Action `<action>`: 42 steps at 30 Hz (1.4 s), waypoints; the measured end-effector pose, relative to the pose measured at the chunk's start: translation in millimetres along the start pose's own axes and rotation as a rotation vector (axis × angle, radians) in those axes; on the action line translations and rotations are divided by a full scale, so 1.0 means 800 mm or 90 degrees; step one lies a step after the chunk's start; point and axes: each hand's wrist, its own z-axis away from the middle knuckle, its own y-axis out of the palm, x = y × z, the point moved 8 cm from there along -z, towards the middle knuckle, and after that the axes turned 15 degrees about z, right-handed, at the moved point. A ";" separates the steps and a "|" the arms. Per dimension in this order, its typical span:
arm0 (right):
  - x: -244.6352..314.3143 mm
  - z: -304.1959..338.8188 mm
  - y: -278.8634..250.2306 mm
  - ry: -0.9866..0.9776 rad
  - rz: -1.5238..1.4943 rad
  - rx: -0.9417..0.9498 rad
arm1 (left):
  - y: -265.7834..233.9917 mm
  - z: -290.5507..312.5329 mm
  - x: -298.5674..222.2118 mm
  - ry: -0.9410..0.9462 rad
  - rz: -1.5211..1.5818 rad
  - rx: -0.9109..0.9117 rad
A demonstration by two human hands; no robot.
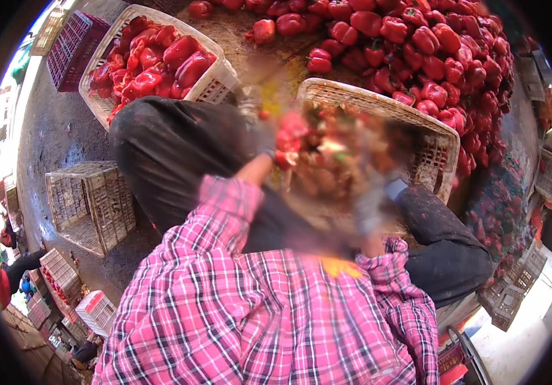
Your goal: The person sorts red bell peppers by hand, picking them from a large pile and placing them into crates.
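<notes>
My left hand [261, 139], in a grey glove and blurred, grips a red bell pepper [292, 131] at the left side of a pale plastic crate. That crate [439, 122] stands between my legs and holds brownish-red pepper scraps [327, 170]. Over its near right part is my right hand [369, 208], also gloved. Motion smears its fingers, so whether it holds anything is unclear. Beyond my left knee, a second pale crate [221, 77] is heaped with opened red peppers [151, 64].
A large pile of whole red peppers [430, 58] rises at the far right, beside the scrap crate. To the left, an empty crate [100, 205] lies on the dark floor, and a purple crate [74, 51] stands farther off. More crates [513, 289] sit at right.
</notes>
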 end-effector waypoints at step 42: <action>-0.048 -0.074 -0.029 0.212 -0.221 -0.024 | -0.270 -0.293 -0.486 0.202 -1.145 -0.205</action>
